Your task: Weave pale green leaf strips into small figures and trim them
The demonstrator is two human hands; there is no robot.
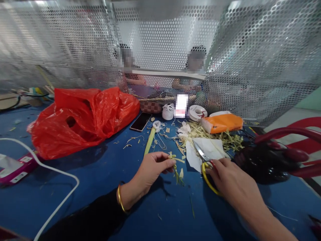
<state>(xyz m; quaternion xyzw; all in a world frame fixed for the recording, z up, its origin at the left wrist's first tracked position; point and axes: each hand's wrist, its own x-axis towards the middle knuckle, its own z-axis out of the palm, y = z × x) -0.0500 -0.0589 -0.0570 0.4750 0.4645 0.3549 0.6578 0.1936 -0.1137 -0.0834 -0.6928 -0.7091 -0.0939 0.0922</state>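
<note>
My left hand [150, 169] pinches a small knotted piece of pale green plant strips [178, 170] between thumb and fingertips, with loose ends sticking out. In my right hand [229, 179] is a pair of scissors [208, 182] with yellow handles, its blades pointing up and away over a white paper sheet [192, 157]. The scissors are apart from the knotted piece. Behind my left hand lies a flat yellow-green strip [149, 141], its far end near a tangle of white string [158, 126]. Small scraps lie scattered around the hands.
A red plastic bag [82, 117] spreads on the left, near a phone [140, 121] and a white cable [77, 182]. Dry strips [198, 130], an orange packet [223, 123] and a white spool [197, 113] lie beyond the paper. A black bag [265, 164] stands right. Two people sit behind the perforated screen [163, 36].
</note>
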